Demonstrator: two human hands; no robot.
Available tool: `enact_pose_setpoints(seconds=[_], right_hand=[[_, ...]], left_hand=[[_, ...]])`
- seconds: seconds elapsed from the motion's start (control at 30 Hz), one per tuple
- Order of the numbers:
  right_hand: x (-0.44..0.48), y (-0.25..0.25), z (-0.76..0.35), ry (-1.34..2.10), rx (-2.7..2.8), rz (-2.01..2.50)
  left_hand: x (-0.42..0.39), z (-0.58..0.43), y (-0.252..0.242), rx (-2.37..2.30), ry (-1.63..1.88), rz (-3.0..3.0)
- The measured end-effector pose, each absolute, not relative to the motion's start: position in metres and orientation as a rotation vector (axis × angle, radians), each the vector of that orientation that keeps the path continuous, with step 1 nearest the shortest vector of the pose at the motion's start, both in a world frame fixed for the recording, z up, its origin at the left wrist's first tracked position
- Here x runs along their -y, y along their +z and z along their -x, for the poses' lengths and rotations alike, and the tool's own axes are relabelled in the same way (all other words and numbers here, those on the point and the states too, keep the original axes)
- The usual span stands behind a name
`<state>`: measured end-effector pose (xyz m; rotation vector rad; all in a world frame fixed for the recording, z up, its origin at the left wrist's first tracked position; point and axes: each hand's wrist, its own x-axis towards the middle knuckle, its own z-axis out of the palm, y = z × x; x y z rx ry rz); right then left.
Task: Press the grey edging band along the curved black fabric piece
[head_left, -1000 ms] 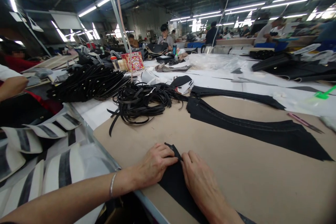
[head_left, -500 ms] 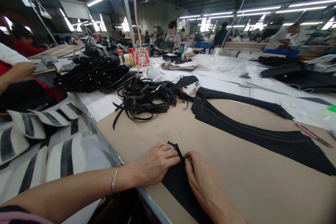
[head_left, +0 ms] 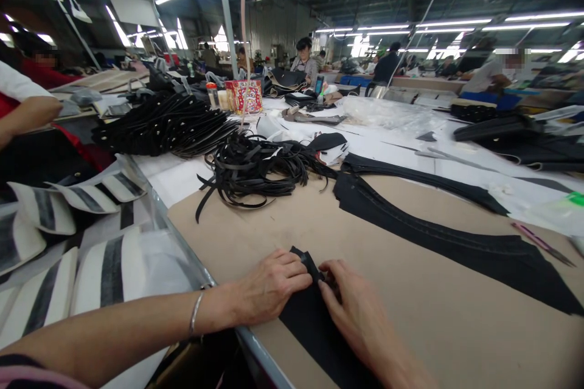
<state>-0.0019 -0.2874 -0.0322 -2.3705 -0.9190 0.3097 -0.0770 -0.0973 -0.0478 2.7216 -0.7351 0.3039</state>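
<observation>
A long black fabric piece lies on the tan work surface near its front edge, narrowing at its far end. My left hand rests over the far part of this piece, its fingers curled together and pressed on the fabric. From the right, my right hand touches the fabric's right edge, thumb and fingers bent towards each other around it. A small strip of the far end shows between the two hands. The right fingertips are partly hidden.
Beyond the hands lie a tangle of black straps, stacked black pieces and long curved black fabric. Pink-handled snips are at the right. Striped white pieces lie left of the metal table edge. Several people work around.
My right hand's fingers have shifted slightly at the fabric's edge, with the thumb a little lower and further left. My left hand stays in nearly the same place. The view has moved slightly.
</observation>
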Motion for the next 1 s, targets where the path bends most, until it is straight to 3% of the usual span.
enact_pose_setpoints(seconds=[0.37, 1.0], right_hand=[[0.271, -0.03, 0.002, 0.109, 1.258, 2.715], [0.271, -0.033, -0.011, 0.132, 1.182, 2.637]], left_hand=[[0.097, 0.078, -0.053, 0.761, 0.334, -2.712], [0.101, 0.076, -0.049, 0.759, 0.326, -2.775]])
